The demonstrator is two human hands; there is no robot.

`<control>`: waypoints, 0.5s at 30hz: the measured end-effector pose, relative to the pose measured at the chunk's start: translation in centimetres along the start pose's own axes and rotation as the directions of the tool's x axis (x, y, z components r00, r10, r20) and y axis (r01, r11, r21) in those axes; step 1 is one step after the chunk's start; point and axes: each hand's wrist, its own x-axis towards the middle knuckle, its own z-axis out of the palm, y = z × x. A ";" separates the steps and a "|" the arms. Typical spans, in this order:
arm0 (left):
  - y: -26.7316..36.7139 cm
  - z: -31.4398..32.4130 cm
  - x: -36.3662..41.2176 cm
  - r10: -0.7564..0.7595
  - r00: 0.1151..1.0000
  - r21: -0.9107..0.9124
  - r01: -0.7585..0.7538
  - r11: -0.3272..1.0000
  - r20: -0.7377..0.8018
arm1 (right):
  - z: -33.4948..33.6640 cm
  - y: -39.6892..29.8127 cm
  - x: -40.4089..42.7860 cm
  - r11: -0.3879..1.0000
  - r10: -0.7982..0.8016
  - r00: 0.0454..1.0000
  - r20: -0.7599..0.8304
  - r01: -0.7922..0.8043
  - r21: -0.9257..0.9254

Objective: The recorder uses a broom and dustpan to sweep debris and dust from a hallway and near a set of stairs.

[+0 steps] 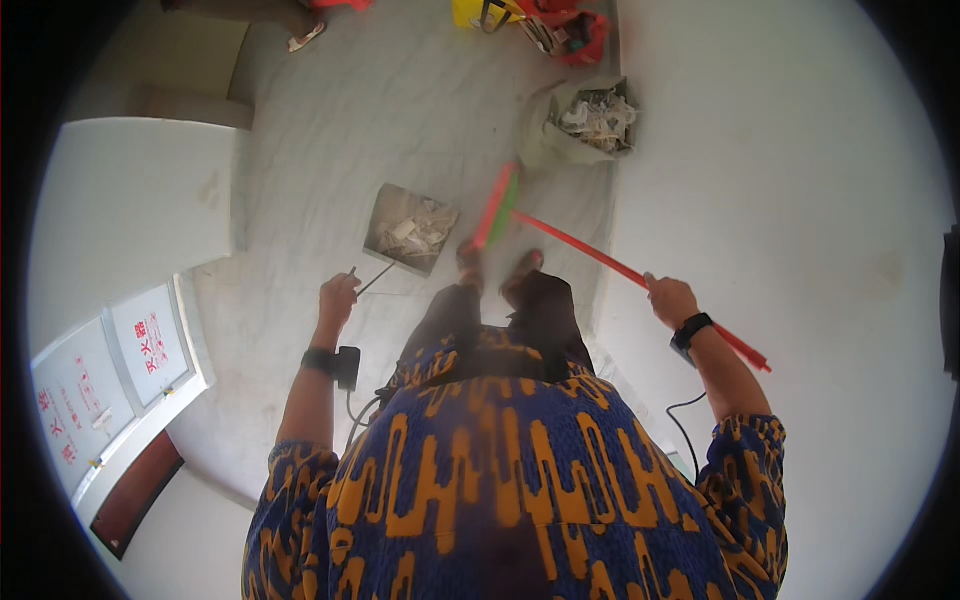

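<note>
My left hand is closed around the thin handle of a long-handled dustpan. The pan holds a heap of pale debris and is ahead of my left hand. My right hand grips the red stick of a broom. The broom's red and green head is slightly blurred and lies in front of my feet, to the right of the dustpan. Whether its bristles touch the floor I cannot tell.
An open woven sack full of scraps stands against the right wall. Beyond it are a yellow bag and red bags. A person's foot shows at the top left. A wall corner and a fire-equipment cabinet are left.
</note>
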 end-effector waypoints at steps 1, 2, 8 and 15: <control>0.7 0.1 0.8 -0.002 1.000 0.032 0.002 0.999 -0.002 | -1.0 0.6 0.6 0.999 0.018 1.000 0.018 -0.017 -0.033; 1.5 0.1 1.4 0.028 1.000 0.064 -0.028 0.998 0.004 | -1.9 1.2 1.3 0.999 -0.005 0.999 0.048 0.006 -0.036; 9.0 -2.7 3.9 0.367 0.928 0.349 -0.366 0.863 0.067 | -5.4 3.9 3.8 0.991 0.052 0.999 0.014 -0.050 -0.127; 26.1 -6.1 1.0 0.158 0.987 0.158 -0.159 0.975 0.024 | -7.9 0.6 3.3 0.942 0.112 0.957 -0.266 -0.187 -0.278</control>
